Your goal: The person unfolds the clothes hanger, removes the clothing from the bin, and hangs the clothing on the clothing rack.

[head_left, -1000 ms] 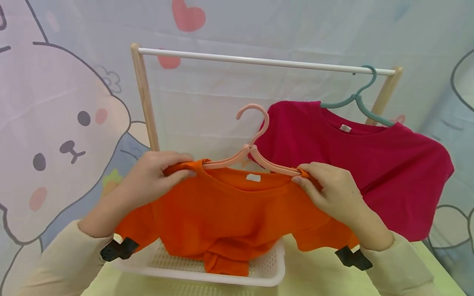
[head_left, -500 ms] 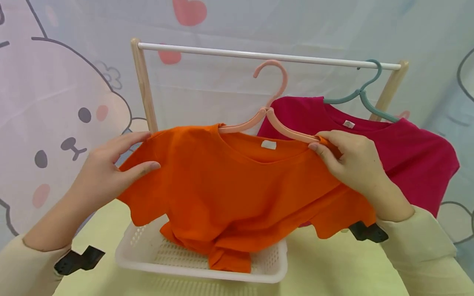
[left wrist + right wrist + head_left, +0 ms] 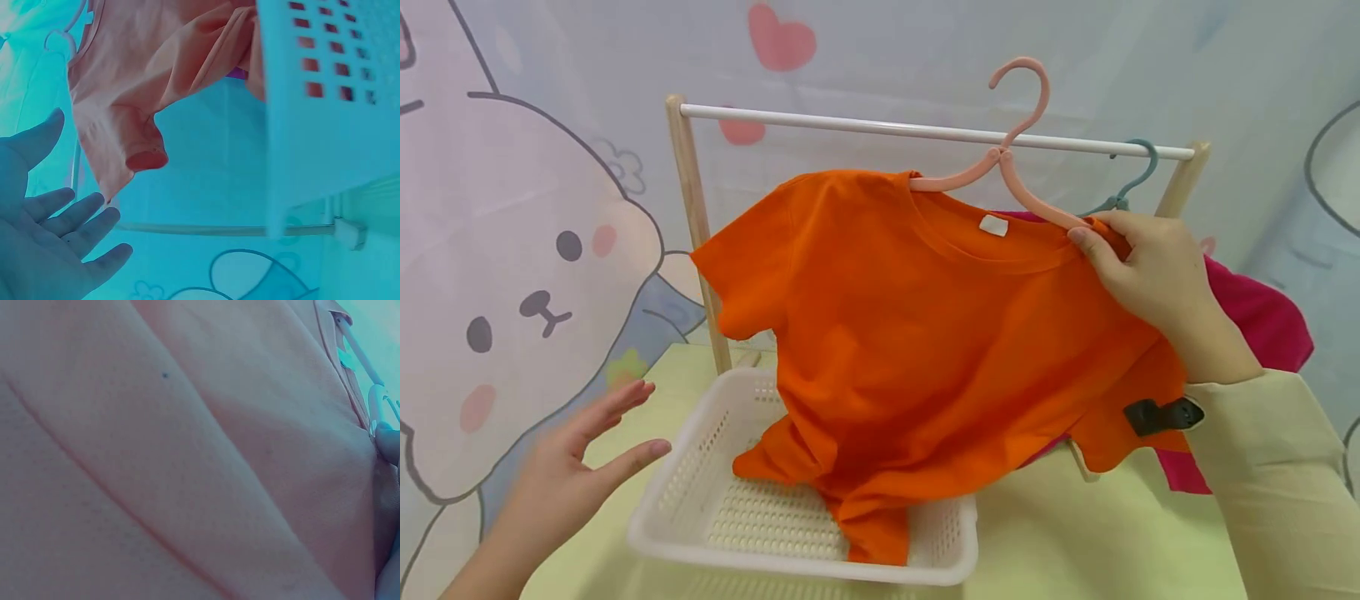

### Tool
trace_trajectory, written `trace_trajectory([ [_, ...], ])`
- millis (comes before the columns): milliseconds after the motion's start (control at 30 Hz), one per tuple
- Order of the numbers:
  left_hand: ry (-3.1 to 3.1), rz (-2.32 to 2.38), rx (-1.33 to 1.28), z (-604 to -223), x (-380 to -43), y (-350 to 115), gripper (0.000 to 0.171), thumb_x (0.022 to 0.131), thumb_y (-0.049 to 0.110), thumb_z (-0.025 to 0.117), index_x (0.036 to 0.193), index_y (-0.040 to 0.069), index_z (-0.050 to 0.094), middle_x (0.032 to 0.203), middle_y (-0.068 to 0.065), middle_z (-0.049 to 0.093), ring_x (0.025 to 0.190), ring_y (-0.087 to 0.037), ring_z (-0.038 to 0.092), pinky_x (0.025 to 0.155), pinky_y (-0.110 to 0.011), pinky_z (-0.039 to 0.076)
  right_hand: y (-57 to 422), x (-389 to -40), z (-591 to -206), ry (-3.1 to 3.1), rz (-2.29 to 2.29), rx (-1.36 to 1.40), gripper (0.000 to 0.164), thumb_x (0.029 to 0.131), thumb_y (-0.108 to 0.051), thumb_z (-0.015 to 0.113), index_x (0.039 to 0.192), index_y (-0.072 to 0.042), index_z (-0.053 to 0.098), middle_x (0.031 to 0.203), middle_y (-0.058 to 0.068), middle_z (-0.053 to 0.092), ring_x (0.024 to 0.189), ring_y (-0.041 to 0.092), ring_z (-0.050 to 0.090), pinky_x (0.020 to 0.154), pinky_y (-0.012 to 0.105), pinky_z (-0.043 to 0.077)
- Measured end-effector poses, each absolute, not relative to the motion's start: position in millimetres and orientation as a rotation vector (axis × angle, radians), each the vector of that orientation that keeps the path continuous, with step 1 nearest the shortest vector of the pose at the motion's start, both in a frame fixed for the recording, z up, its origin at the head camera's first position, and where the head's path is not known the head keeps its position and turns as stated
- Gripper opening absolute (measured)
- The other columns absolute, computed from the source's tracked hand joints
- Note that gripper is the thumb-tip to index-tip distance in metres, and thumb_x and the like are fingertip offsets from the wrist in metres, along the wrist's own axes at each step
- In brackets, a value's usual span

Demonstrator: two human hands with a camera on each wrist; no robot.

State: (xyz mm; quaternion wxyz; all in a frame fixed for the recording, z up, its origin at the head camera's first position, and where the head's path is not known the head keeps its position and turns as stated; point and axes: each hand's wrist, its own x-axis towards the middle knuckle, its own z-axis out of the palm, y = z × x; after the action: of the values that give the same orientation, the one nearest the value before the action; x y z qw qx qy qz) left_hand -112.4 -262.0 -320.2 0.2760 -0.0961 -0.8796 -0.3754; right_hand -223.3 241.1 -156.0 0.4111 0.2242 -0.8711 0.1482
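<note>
An orange T-shirt (image 3: 925,333) hangs on a pink hanger (image 3: 1026,200), whose hook stands above the rack's rail in the head view. My right hand (image 3: 1157,267) pinches the hanger's right arm together with the shirt's shoulder. Apart from the shirt, my left hand (image 3: 561,475) is at the lower left with fingers spread, holding nothing. The left wrist view shows that hand (image 3: 59,231) below the shirt's sleeve (image 3: 147,140). The shirt's lower end trails into a white basket (image 3: 655,500). Orange cloth (image 3: 237,456) fills most of the right wrist view.
A rack with a white rail (image 3: 865,127) and wooden posts (image 3: 696,217) stands behind. On its right end a teal hanger (image 3: 1138,171) carries a magenta shirt (image 3: 1262,312), partly hidden by the orange one. The basket sits on a pale yellow table (image 3: 1037,542).
My left hand has let go of the shirt's left shoulder and dropped to the lower left. My right hand has lifted the hanger and shirt up and to the right, raising the hook past the rail.
</note>
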Motion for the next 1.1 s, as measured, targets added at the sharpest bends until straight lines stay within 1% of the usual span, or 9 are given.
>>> trace_trajectory([
  [133, -2.45, -1.051, -0.184, -343, -107, -272, 0.069, 0.081, 0.022, 0.079, 0.143, 0.019, 0.048, 0.131, 0.028, 0.051, 0.107, 0.026, 0.038, 0.081, 0.001, 0.032, 245, -233, -156, -2.233, 0.361, 0.523, 0.027, 0.095, -0.023, 0.062, 0.099, 0.002, 0.069, 0.059, 0.009, 0.047, 0.056, 0.02, 0.037, 0.051, 0.027, 0.028],
  [233, -2.597, -1.071, -0.063, -357, -101, -279, 0.073, 0.084, 0.03, 0.076, 0.147, 0.015, 0.041, 0.14, 0.006, 0.052, 0.124, 0.0, 0.05, 0.084, -0.01, 0.042, 248, -242, -156, -2.264, 0.352, 0.492, 0.03, 0.096, -0.026, 0.06, 0.097, 0.003, 0.068, 0.058, 0.009, 0.046, 0.056, 0.023, 0.038, 0.052, 0.03, 0.029],
  [367, -2.76, -1.174, 0.047, -371, -97, -286, 0.082, 0.089, 0.034, 0.07, 0.151, 0.005, 0.027, 0.147, -0.022, 0.041, 0.13, -0.047, 0.039, 0.095, -0.048, 0.045, 252, -252, -156, -2.304, 0.353, 0.45, 0.034, 0.097, -0.029, 0.057, 0.094, 0.003, 0.066, 0.057, 0.01, 0.044, 0.056, 0.026, 0.04, 0.054, 0.035, 0.031],
  [500, -2.765, -1.336, 0.047, -390, -98, -292, 0.086, 0.09, 0.027, 0.07, 0.152, 0.0, 0.019, 0.149, -0.026, 0.034, 0.126, 0.007, 0.043, 0.093, -0.025, 0.048, 255, -263, -155, -2.33, 0.337, 0.427, 0.036, 0.098, -0.031, 0.055, 0.096, 0.003, 0.067, 0.058, 0.01, 0.046, 0.059, 0.027, 0.042, 0.054, 0.037, 0.032],
  [600, -2.735, -1.386, 0.006, -404, -99, -294, 0.085, 0.089, 0.023, 0.071, 0.152, -0.002, 0.019, 0.149, -0.019, 0.038, 0.103, 0.032, 0.026, 0.079, -0.002, 0.038, 257, -270, -157, -2.351, 0.321, 0.419, 0.038, 0.098, -0.032, 0.054, 0.1, 0.003, 0.068, 0.058, 0.009, 0.047, 0.059, 0.027, 0.043, 0.054, 0.036, 0.032],
  [700, -2.69, -1.427, -0.05, -416, -101, -294, 0.083, 0.087, 0.019, 0.072, 0.15, -0.004, 0.022, 0.142, 0.004, 0.044, 0.105, 0.03, 0.029, 0.081, -0.002, 0.038, 258, -274, -162, -2.366, 0.316, 0.409, 0.037, 0.097, -0.032, 0.055, 0.098, 0.003, 0.068, 0.056, 0.008, 0.044, 0.057, 0.027, 0.042, 0.053, 0.036, 0.031],
  [800, -2.639, -1.507, -0.066, -426, -102, -293, 0.084, 0.085, 0.015, 0.074, 0.149, -0.005, 0.024, 0.127, 0.032, 0.039, 0.107, 0.029, 0.033, 0.083, -0.003, 0.039, 259, -276, -167, -2.383, 0.311, 0.396, 0.036, 0.097, -0.032, 0.055, 0.095, 0.002, 0.065, 0.055, 0.008, 0.04, 0.055, 0.026, 0.039, 0.053, 0.035, 0.03],
  [900, -2.598, -1.578, -0.059, -435, -102, -291, 0.086, 0.083, 0.012, 0.075, 0.149, -0.006, 0.023, 0.118, 0.043, 0.036, 0.107, 0.027, 0.036, 0.083, -0.005, 0.04, 260, -277, -172, -2.406, 0.335, 0.371, 0.037, 0.098, -0.034, 0.054, 0.098, 0.001, 0.065, 0.056, 0.008, 0.039, 0.057, 0.026, 0.039, 0.054, 0.037, 0.03],
  [1100, -2.476, -1.683, -0.054, -445, -101, -287, 0.085, 0.081, 0.002, 0.075, 0.147, -0.01, 0.024, 0.118, 0.04, 0.043, 0.106, 0.023, 0.043, 0.082, -0.005, 0.041, 260, -278, -175, -2.413, 0.363, 0.35, 0.038, 0.098, -0.036, 0.054, 0.102, 0.0, 0.065, 0.058, 0.008, 0.04, 0.058, 0.026, 0.04, 0.055, 0.038, 0.031],
])
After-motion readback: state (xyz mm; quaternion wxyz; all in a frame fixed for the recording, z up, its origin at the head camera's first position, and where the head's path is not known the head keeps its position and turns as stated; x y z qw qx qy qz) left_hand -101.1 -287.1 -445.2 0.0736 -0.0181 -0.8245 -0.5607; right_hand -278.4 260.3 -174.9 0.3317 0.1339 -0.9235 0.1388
